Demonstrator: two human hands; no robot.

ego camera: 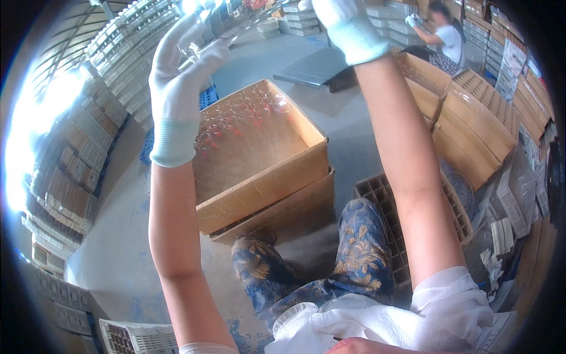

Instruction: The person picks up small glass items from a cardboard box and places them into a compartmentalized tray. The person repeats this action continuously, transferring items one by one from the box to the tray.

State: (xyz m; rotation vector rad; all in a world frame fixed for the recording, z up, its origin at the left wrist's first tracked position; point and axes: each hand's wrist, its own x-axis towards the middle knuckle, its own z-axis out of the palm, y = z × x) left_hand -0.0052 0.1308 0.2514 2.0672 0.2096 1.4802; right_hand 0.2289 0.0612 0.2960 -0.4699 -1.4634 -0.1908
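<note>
My left hand (181, 75), in a white knit glove with a pale green cuff, is raised at the upper left. Its fingers and thumb close around a clear, shiny object (247, 27), apparently glass, which slants up to the right; glare blurs its shape. My right hand (338, 13), gloved alike, reaches the top edge, where most of its fingers are cut off, so its grip is hidden. Below the hands is an open cardboard box (265, 177) on top of another carton. Clear round glass vessels (239, 110) with red marks stand in rows along its far side.
A divided crate (384, 203) lies by my right knee. Cartons (468, 128) stand at the right, near a seated person (446, 42) in white gloves. A dark flat panel (314, 68) is beyond the box. Stacked cartons (75, 177) line the left; a white plastic crate (146, 338) is lower left.
</note>
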